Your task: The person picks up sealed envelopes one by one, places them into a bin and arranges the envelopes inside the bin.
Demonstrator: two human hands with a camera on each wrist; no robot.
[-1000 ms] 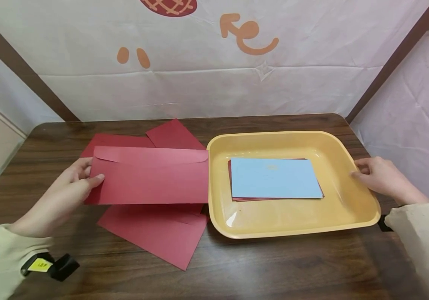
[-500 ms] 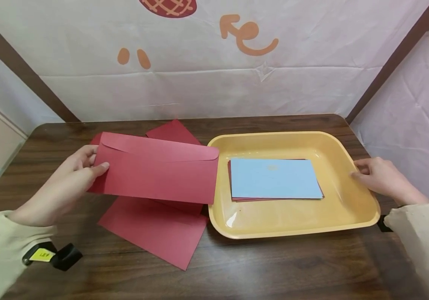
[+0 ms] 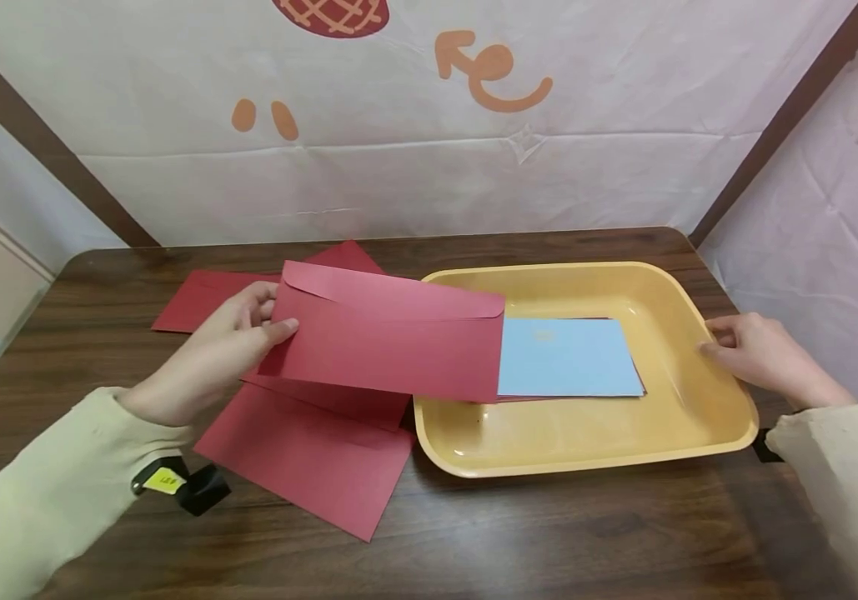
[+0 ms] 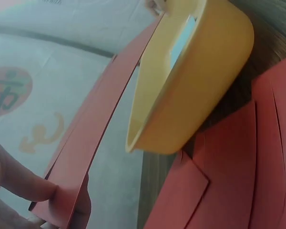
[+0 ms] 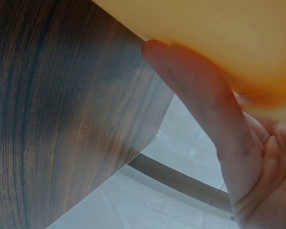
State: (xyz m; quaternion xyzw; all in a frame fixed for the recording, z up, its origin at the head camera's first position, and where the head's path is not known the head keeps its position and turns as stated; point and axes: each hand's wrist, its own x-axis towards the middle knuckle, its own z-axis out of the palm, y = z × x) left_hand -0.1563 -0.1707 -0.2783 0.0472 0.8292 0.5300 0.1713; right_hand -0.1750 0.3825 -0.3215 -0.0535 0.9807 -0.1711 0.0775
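Observation:
My left hand (image 3: 222, 350) pinches a red envelope (image 3: 391, 333) by its left end, thumb on the near face. The envelope is raised, and its right end overlaps the yellow tray (image 3: 549, 454). Inside the tray lies a light blue envelope (image 3: 571, 358) on top of red ones, its left part hidden behind the held envelope. My right hand (image 3: 762, 354) grips the tray's right rim, thumb over the inside. From the right wrist view, a finger (image 5: 195, 81) lies against the tray's outer wall (image 5: 219, 28). The left wrist view shows the held envelope (image 4: 100, 109) nearly edge-on.
Several loose red envelopes (image 3: 316, 467) lie overlapping on the brown wooden table (image 3: 511, 533), left of the tray. Another red envelope (image 3: 199, 300) lies behind my left hand. A white printed cloth (image 3: 398, 183) hangs behind the table.
My left hand has lifted the red envelope off the loose ones and carried it right, over the tray's left side. My right hand stays on the tray rim.

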